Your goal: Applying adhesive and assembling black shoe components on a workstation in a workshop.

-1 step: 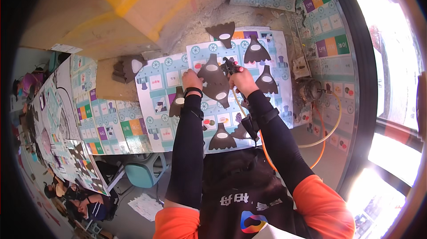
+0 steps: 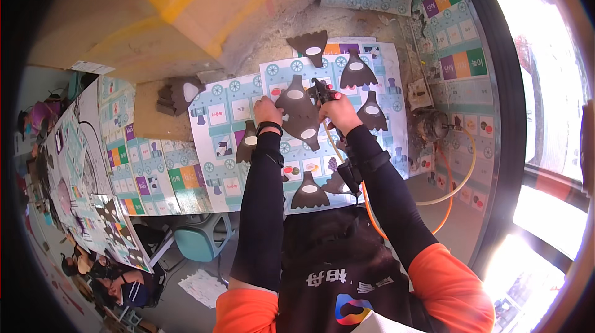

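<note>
Two flat dark-brown fan-shaped pieces, each with a pale oval, lie in the middle of the printed sheets. The upper piece (image 2: 295, 99) points its narrow neck away from me; the lower piece (image 2: 303, 127) points its neck toward me, and their wide edges meet. My left hand (image 2: 268, 113) has its fingers curled at their left edge, pressing there. My right hand (image 2: 339, 113) is wrapped round a black spray gun (image 2: 320, 91), held at their right side with its nozzle end away from me. A pale hose runs down from the gun beside my right forearm.
More brown pieces (image 2: 357, 71) lie around on the printed sheets (image 2: 232, 131), with a stack (image 2: 180, 96) on cardboard at left. A large cardboard box (image 2: 186, 17) stands at the far left. Orange and yellow hoses (image 2: 451, 178) loop at right. A teal stool (image 2: 201, 240) stands below the table.
</note>
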`<state>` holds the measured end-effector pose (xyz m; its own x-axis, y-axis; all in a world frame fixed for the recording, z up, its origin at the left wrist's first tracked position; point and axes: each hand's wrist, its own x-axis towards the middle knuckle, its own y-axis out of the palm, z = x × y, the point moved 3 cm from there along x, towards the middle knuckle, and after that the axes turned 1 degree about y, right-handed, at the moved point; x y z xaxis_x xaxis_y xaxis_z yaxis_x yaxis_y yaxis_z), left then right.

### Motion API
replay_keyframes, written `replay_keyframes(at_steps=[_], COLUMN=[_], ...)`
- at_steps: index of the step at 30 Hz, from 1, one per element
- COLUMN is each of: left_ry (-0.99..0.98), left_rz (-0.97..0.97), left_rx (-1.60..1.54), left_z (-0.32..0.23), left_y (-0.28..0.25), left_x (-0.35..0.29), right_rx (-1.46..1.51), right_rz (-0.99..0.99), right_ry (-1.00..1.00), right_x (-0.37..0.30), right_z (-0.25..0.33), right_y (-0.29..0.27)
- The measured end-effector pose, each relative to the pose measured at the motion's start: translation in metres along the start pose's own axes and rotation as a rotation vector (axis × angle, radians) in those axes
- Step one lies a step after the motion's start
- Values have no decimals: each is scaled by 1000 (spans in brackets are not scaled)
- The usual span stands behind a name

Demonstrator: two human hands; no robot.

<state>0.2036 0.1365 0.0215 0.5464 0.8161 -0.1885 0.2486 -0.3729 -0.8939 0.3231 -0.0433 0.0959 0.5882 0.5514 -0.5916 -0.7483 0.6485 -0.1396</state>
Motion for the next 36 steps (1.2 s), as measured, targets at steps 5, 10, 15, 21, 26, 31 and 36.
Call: replay_keyframes(at_steps=[5, 10, 15, 21, 26, 31, 36], left_ry=[15, 72, 76, 42, 53, 44, 70], left_rz=[-15, -25, -32, -40, -37, -52, -106], left_rx=[-1, 57, 43, -4, 16, -2, -37], left_z=[2, 5, -2, -4, -1, 4, 5], left_y=[4, 4, 1, -4, -2, 2, 2], left_x=[3, 1, -1, -4, -1, 1, 2], right_rx=[202, 236, 112, 83, 92, 114, 35], right_rz=[26, -74, 3, -76, -19, -29, -84], right_ry=[-120, -138, -210, -141, -139, -118, -150], right_x=[-17, 6, 39, 55, 61, 67, 76], right_z=[34, 55, 66, 79, 79, 74, 66], right_y=[-33, -66, -75, -60, -49, -49, -61])
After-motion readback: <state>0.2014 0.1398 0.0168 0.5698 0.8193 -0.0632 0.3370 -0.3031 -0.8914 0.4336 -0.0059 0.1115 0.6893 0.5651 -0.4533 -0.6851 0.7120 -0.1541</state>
